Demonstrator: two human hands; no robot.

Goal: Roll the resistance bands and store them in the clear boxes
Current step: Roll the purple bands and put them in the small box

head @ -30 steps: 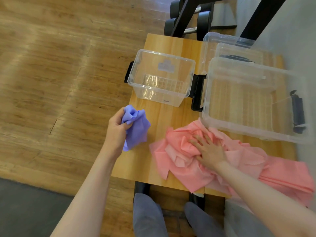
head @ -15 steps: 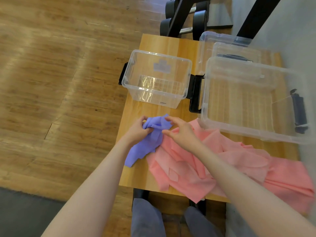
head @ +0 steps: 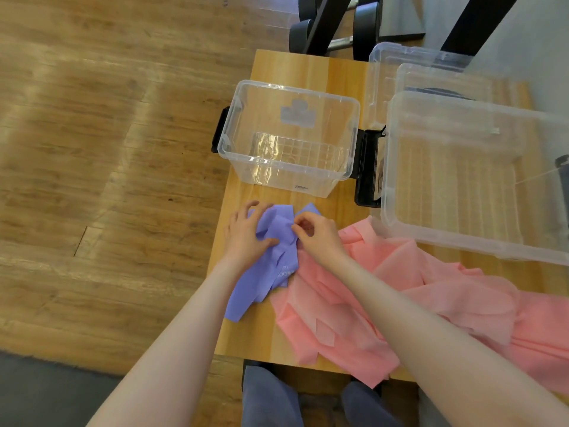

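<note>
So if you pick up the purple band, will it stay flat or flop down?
Probably flop: the purple band lies crumpled in soft folds under both hands, left hand and right hand. It looks thin, so likely light. One end droops past the table edge already.

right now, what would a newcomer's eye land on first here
Probably the purple band, bunched at the table's near left edge, with the left hand gripping it and the right hand pinching its top. Next, the crumpled pink band spread to its right, then the small clear box and large clear box behind, both open.
</note>
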